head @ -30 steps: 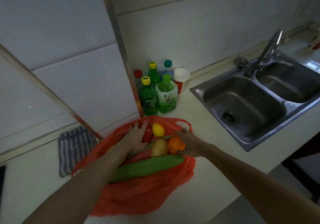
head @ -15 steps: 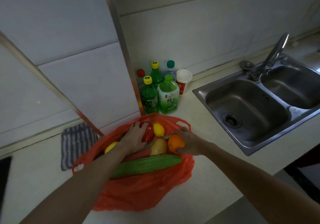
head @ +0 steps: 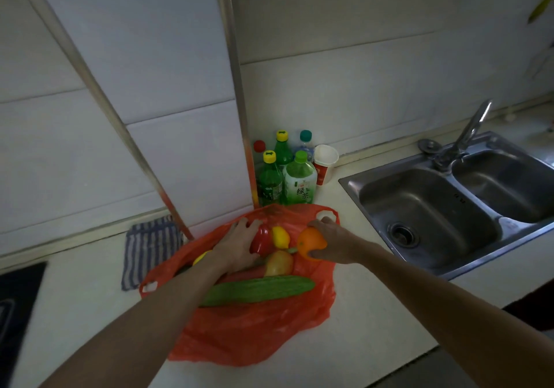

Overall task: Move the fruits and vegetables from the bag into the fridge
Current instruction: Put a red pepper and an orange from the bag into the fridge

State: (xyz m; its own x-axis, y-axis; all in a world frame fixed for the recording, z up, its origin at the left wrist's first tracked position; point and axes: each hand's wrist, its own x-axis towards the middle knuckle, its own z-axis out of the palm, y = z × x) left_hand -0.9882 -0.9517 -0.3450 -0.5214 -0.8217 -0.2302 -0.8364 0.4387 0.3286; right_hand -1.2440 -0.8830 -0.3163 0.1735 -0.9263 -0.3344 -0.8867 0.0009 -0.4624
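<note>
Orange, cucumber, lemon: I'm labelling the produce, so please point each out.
Orange (head: 310, 242), head view, middle of its visible peel.
Cucumber (head: 260, 290), head view, midway along its body.
Lemon (head: 281, 237), head view, centre of its skin.

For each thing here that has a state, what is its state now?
bag, open, lying on the counter
orange, gripped by right hand
red pepper, gripped by left hand
cucumber, lying in bag
bottles, upright, capped
paper cup, upright
faucet, no water running
</note>
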